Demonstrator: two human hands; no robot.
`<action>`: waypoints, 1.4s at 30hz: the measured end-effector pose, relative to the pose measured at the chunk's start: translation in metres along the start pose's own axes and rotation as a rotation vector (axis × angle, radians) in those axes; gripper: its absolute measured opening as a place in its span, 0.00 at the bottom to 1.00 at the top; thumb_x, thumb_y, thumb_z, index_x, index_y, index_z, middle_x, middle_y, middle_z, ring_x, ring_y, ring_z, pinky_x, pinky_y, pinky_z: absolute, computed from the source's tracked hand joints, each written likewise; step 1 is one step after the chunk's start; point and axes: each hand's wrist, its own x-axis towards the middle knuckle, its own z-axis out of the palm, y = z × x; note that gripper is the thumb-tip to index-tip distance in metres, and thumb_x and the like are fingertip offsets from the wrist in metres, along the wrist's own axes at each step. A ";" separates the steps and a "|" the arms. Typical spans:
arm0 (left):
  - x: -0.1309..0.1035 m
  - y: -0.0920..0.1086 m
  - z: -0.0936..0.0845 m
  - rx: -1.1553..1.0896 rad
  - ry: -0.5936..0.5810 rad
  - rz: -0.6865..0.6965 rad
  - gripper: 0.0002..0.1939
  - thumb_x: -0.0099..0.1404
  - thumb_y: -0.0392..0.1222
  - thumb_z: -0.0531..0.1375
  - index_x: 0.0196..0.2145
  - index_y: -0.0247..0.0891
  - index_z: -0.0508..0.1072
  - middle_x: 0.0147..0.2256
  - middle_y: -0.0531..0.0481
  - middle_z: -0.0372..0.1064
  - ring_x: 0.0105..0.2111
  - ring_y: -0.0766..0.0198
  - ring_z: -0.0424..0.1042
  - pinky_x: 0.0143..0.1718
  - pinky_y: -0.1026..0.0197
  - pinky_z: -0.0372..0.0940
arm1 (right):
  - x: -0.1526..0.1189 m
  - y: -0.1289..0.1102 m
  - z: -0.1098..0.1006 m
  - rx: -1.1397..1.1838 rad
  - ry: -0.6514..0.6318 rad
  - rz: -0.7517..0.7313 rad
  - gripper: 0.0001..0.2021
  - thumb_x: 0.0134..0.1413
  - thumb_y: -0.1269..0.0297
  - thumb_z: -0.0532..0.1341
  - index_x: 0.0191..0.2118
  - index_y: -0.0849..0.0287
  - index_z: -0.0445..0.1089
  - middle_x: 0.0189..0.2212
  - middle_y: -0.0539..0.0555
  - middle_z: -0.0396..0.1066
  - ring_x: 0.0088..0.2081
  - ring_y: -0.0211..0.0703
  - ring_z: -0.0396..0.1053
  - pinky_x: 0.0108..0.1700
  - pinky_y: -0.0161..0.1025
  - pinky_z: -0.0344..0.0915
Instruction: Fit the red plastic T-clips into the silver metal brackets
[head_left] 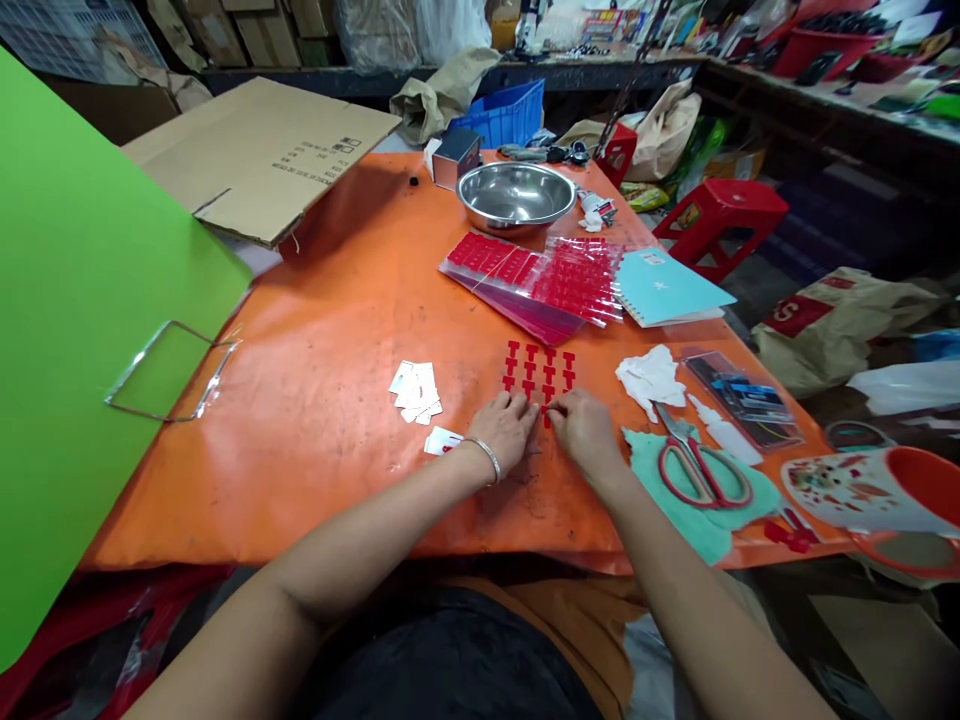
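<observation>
A clear sheet of red T-shaped stickers (548,376) lies on the orange tabletop in front of me. My left hand (504,432), with a bracelet at the wrist, rests at the sheet's lower left, fingers stretched out on it. At the lower right edge, my right hand (586,432) pinches at one red sticker (547,416); whether that sticker is lifted is hard to see. Left of my left hand lie a few white cards (441,440) with a bit of red on them, partly behind my wrist. Beyond these is a loose pile of white cards (416,392).
More red sticker sheets (536,275), a steel bowl (517,195) and a light blue notebook (671,287) lie farther back. To the right are crumpled tissue (651,380), red-handled scissors (703,472) on a green cloth (705,535), and a mug (847,490). A green board (90,330) stands left.
</observation>
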 end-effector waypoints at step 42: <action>-0.141 -0.142 -0.057 -0.642 0.455 -0.502 0.09 0.55 0.44 0.59 0.28 0.35 0.74 0.32 0.46 0.70 0.30 0.64 0.69 0.33 0.60 0.66 | -0.063 -0.060 -0.027 1.055 -0.078 0.482 0.18 0.32 0.56 0.71 0.26 0.60 0.66 0.21 0.48 0.66 0.23 0.35 0.62 0.24 0.32 0.61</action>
